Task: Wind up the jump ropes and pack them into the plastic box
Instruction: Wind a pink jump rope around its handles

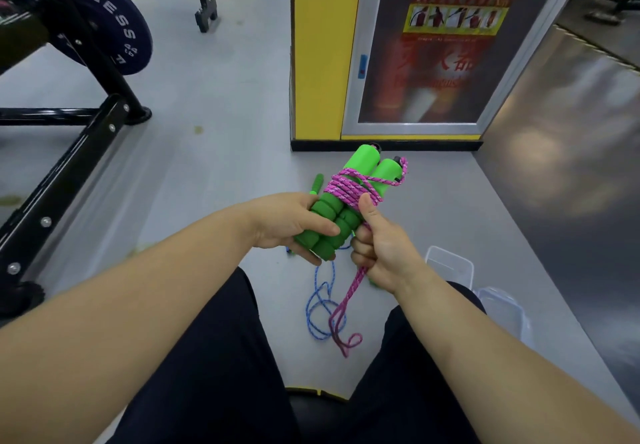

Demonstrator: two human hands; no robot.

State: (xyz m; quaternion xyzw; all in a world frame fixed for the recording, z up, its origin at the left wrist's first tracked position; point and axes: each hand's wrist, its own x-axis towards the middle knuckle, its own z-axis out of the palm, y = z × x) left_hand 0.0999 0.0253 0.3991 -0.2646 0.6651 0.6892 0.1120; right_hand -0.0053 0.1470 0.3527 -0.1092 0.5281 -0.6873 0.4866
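My left hand [294, 222] grips the lower ends of two green foam handles [349, 194] held side by side. Pink rope [343, 189] is wound several turns around their middle. My right hand [381, 249] holds the loose pink rope in a fist, thumb up against the wound turns; the rest of the rope hangs down to a loop [346, 339] on the floor. A blue jump rope [322, 312] lies loose on the floor below my hands, one of its green handles [317, 182] showing behind my left hand. The clear plastic box [450, 263] stands on the floor to the right.
A clear lid [505, 308] lies beside the box by my right knee. A black weight rack [69, 153] with a plate stands at the left. A yellow pillar and a fire extinguisher cabinet [415, 63] are ahead, a dark wall at the right.
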